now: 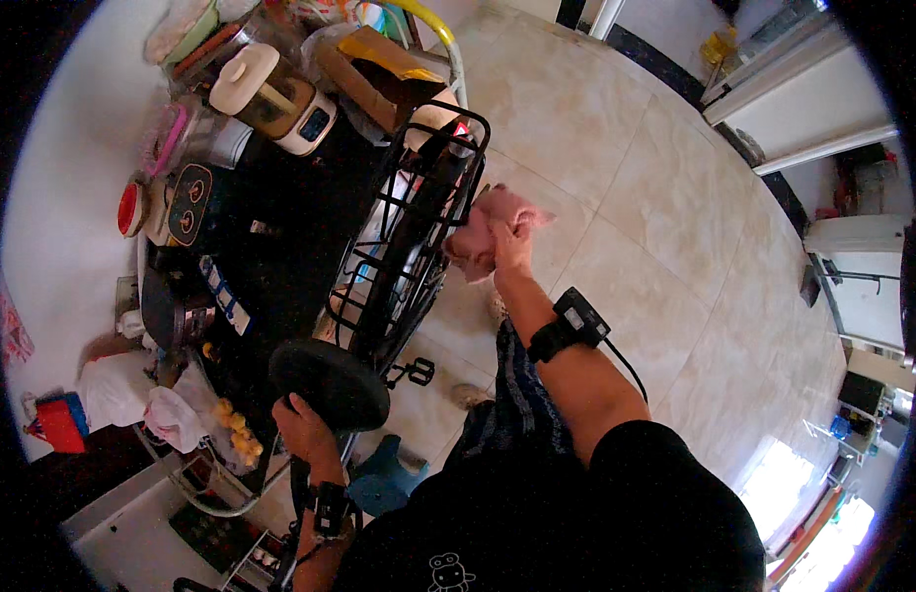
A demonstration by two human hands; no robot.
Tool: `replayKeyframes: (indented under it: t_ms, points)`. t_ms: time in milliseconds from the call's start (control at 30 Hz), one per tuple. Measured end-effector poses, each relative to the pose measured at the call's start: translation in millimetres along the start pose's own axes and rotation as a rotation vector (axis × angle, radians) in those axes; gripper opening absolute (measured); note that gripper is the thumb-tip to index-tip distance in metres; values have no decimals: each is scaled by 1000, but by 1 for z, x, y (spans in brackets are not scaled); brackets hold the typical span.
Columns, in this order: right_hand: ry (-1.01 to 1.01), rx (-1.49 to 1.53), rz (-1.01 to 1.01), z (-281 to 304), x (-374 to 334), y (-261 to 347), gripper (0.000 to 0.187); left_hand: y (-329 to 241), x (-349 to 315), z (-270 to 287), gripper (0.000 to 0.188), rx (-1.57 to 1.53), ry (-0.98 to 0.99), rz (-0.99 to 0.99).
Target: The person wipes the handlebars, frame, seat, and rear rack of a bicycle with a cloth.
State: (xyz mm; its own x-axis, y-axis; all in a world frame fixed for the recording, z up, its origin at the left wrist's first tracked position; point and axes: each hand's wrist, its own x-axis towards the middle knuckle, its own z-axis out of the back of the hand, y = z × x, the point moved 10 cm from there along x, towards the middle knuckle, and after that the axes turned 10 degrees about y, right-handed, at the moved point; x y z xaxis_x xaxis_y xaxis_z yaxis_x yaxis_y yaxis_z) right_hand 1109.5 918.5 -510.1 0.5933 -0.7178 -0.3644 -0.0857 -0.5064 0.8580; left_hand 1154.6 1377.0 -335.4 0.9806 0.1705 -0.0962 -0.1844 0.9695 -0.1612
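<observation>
My right hand [512, 249] reaches forward with its fingers closed on a crumpled pink cloth [473, 242]. That cloth lies against the side of a bicycle's black wire rear rack [409, 209], near its far end. My left hand [308, 434] rests at the edge of the round-backed black saddle [330, 385], its fingers curled over the rim. The saddle sits nearer to me than the rack, and a black pedal [419, 372] sticks out beside it. Straps with small black devices circle both my forearms. Part of the bicycle is hidden below the saddle and my body.
Left of the bicycle, a dark tabletop carries a beige-lidded appliance [249, 74], an open cardboard box [364, 89], a red bowl [132, 207] and a bag of yellow items [239, 434]. A blue stool [387, 479] stands near my legs. Tiled floor [665, 217] stretches to the right.
</observation>
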Motion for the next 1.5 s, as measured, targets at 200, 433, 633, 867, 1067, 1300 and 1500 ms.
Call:
replayKeyframes:
  t_ms: [200,433,633,867,1067,1300,1500]
  points:
    - [227,-435,213,-48,21,71,41,-1,3,-2,46,22,-9,9]
    - [194,-521,-50,-48,43,39,43,-2,-5,3,42,14,-6,-4]
    - [199,-647,385,-40,27,8,32,-7,1,-6,39,-27,21,-14]
    - [140,-621,-158,-45,-5,-67,33,10,-4,-2,40,-13,-73,-76]
    - [651,-977,-68,-60,-1,-122,29,4,-6,1,42,39,-3,41]
    - [525,50,-220,-9,-63,-161,21,-9,-5,5,43,46,-72,-103]
    - [217,-401,172,-11,-65,-133,32,-17,0,-1,42,33,-2,-32]
